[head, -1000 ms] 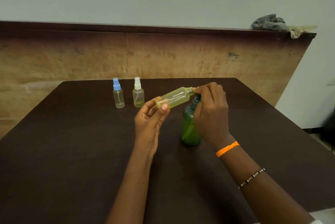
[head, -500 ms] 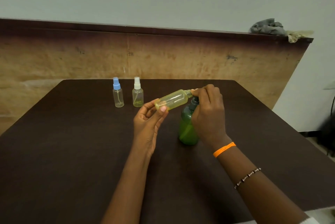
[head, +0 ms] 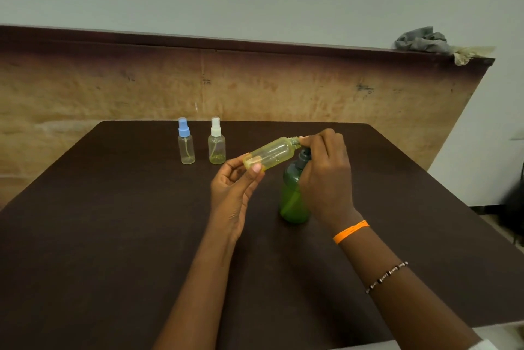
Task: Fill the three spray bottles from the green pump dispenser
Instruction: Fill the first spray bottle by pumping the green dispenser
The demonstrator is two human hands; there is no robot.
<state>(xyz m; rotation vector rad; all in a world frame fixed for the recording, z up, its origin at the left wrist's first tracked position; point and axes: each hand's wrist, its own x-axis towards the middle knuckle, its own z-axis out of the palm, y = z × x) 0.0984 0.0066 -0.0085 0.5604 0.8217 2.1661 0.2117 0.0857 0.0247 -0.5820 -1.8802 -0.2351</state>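
Here, an uncapped spray bottle [head: 270,153] is pinched at its base by the left hand [head: 232,193], tilted, its neck met by the right hand [head: 326,176], curled over the green pump dispenser [head: 293,193]. Light, smooth plastic is judged slippery; the body is best gripped.
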